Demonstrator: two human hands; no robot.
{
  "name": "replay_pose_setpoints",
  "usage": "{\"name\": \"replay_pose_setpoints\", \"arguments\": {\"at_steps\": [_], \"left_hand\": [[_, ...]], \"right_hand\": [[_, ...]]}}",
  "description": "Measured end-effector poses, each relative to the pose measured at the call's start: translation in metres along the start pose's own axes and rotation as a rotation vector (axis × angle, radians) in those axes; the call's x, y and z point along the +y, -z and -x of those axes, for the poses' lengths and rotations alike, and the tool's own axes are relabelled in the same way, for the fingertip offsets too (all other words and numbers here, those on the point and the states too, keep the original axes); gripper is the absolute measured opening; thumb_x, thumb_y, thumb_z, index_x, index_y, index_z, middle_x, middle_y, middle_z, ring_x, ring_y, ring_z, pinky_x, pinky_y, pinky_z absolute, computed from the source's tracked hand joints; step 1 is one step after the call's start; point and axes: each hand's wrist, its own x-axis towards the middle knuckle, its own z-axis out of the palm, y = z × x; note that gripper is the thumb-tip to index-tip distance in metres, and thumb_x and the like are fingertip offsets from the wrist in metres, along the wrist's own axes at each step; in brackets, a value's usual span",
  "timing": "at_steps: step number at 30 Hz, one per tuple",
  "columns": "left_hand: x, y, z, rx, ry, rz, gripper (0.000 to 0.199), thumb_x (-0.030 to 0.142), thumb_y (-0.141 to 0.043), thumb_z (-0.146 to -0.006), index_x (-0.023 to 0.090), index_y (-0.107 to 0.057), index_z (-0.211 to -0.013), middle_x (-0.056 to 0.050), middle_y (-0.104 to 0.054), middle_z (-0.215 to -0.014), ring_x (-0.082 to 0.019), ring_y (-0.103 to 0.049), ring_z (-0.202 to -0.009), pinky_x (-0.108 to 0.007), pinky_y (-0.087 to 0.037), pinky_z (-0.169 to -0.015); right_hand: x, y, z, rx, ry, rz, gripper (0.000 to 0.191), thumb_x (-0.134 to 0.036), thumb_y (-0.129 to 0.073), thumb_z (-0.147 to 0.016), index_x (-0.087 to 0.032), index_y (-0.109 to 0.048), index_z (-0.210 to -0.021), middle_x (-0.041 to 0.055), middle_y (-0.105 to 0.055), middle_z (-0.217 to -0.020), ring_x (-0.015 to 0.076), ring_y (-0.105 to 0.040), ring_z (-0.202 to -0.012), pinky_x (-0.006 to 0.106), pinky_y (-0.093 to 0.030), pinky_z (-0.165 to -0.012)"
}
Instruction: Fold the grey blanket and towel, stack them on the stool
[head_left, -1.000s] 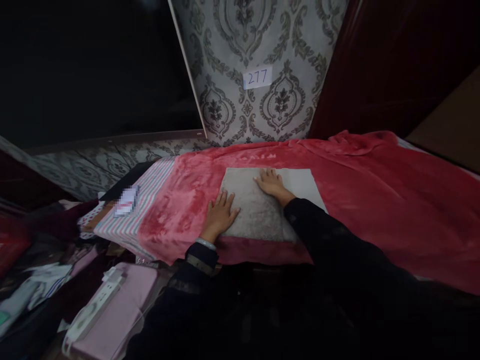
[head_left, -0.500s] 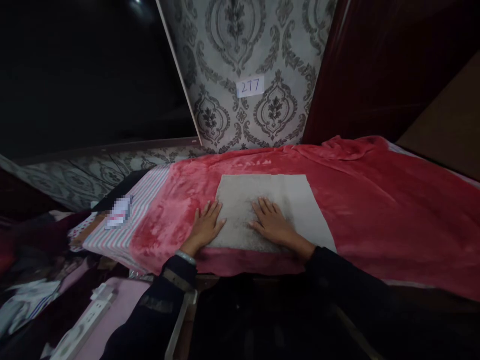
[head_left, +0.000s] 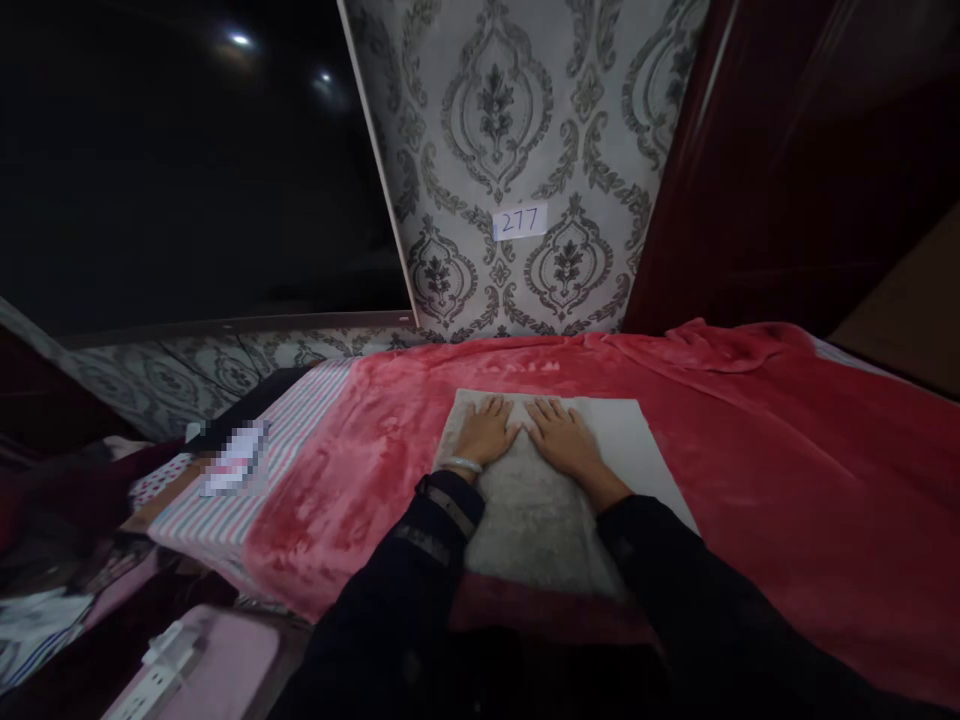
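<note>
A light grey cloth [head_left: 637, 445] lies flat as a rectangle on a red plush blanket [head_left: 787, 470]. My left hand [head_left: 487, 432] rests palm down on the cloth near its far edge, fingers spread. Beside it, my right hand [head_left: 561, 438] also lies flat on the cloth, fingers pointing away from me. The two hands are almost touching. Neither hand holds anything. Dark sleeves cover both arms and hide the near middle of the cloth.
A striped cloth [head_left: 300, 430] lies left of the blanket with a small blurred card [head_left: 234, 470] on it. A patterned wall panel bears a "277" label [head_left: 520, 221]. At lower left sit a white power strip [head_left: 154, 675] on a pink surface and mixed clutter.
Both hands have slid away from me across the grey cloth to its far edge and come together. The left hand moved from the cloth's left side onto it.
</note>
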Motion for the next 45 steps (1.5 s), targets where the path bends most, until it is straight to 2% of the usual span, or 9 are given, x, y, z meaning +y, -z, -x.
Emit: {"name": "replay_pose_setpoints", "arguments": {"at_steps": [3,10,18,21,24,26,31,40,45], "left_hand": [[-0.010,-0.006,0.003,0.033,0.083,-0.025,0.063,0.052,-0.031,-0.103,0.019,-0.040,-0.155,-0.012,-0.036,-0.164,-0.027,-0.027,-0.154,-0.053,-0.017,-0.127],[-0.035,0.012,0.009,-0.029,0.313,0.054,0.065,0.049,-0.024,-0.103,0.017,-0.033,-0.158,-0.011,-0.025,-0.168,-0.030,-0.019,-0.156,-0.061,-0.020,-0.123],[-0.041,0.032,0.049,-0.095,0.359,0.031,0.063,0.047,-0.029,-0.103,0.022,-0.029,-0.161,-0.008,-0.019,-0.171,-0.037,-0.018,-0.156,-0.063,-0.023,-0.122],[-0.022,0.029,0.084,-0.006,0.200,-0.007,0.068,0.052,-0.035,-0.102,0.023,-0.027,-0.162,-0.009,-0.016,-0.171,-0.034,-0.013,-0.157,-0.059,-0.018,-0.125],[-0.002,0.010,0.119,0.034,-0.020,-0.031,0.066,0.054,-0.035,-0.102,0.027,-0.028,-0.161,-0.007,-0.023,-0.170,-0.029,-0.014,-0.158,-0.057,-0.011,-0.127],[0.005,-0.005,0.136,0.038,-0.043,-0.035,0.064,0.055,-0.033,-0.102,0.026,-0.031,-0.160,-0.007,-0.025,-0.169,-0.028,-0.016,-0.157,-0.055,-0.008,-0.127],[0.005,-0.020,0.143,0.057,0.030,0.007,0.065,0.053,-0.034,-0.102,0.025,-0.031,-0.160,-0.008,-0.023,-0.169,-0.027,-0.017,-0.157,-0.052,-0.008,-0.128],[0.010,-0.013,0.155,0.145,0.312,0.023,0.066,0.053,-0.036,-0.101,0.018,-0.039,-0.157,-0.014,-0.026,-0.168,-0.038,-0.019,-0.155,-0.057,-0.024,-0.123],[0.006,-0.012,0.154,0.145,0.361,0.036,0.062,0.049,-0.038,-0.101,0.019,-0.040,-0.156,-0.019,-0.026,-0.167,-0.038,-0.035,-0.149,-0.053,-0.033,-0.118]], "right_hand": [[0.003,-0.010,0.002,0.005,-0.006,-0.005,0.055,-0.037,-0.032,-0.106,-0.021,-0.039,-0.158,0.0080,-0.034,-0.164,0.0311,-0.029,-0.150,0.054,-0.027,-0.119],[0.002,-0.003,-0.001,-0.038,-0.020,-0.005,0.057,-0.039,-0.030,-0.106,-0.021,-0.037,-0.159,0.0079,-0.031,-0.164,0.0310,-0.028,-0.151,0.053,-0.027,-0.120],[0.007,0.006,-0.001,-0.070,-0.022,0.003,0.057,-0.039,-0.026,-0.106,-0.022,-0.034,-0.160,0.0092,-0.029,-0.166,0.0287,-0.026,-0.152,0.051,-0.027,-0.120],[0.001,0.015,0.004,-0.173,-0.085,-0.060,0.060,-0.043,-0.025,-0.107,-0.021,-0.029,-0.162,0.0109,-0.023,-0.168,0.0300,-0.020,-0.154,0.053,-0.025,-0.121],[-0.011,0.016,0.032,-0.154,-0.033,-0.106,0.064,-0.052,-0.027,-0.105,-0.023,-0.026,-0.163,0.0125,-0.019,-0.168,0.0338,-0.017,-0.154,0.058,-0.026,-0.119],[-0.018,0.010,0.059,-0.105,0.072,-0.091,0.065,-0.054,-0.029,-0.104,-0.025,-0.029,-0.162,0.0111,-0.020,-0.168,0.0342,-0.018,-0.154,0.058,-0.025,-0.119],[-0.018,-0.001,0.112,-0.044,0.075,-0.026,0.064,-0.053,-0.031,-0.104,-0.024,-0.033,-0.160,0.0100,-0.025,-0.167,0.0317,-0.022,-0.153,0.054,-0.022,-0.122],[0.015,-0.001,0.160,0.122,-0.183,-0.001,0.057,-0.043,-0.029,-0.105,-0.018,-0.047,-0.152,0.0120,-0.038,-0.161,0.0329,-0.030,-0.149,0.052,-0.028,-0.119],[0.027,-0.009,0.174,0.200,-0.281,-0.002,0.056,-0.044,-0.032,-0.103,-0.020,-0.051,-0.149,0.0121,-0.043,-0.158,0.0363,-0.033,-0.146,0.056,-0.032,-0.115]]}}
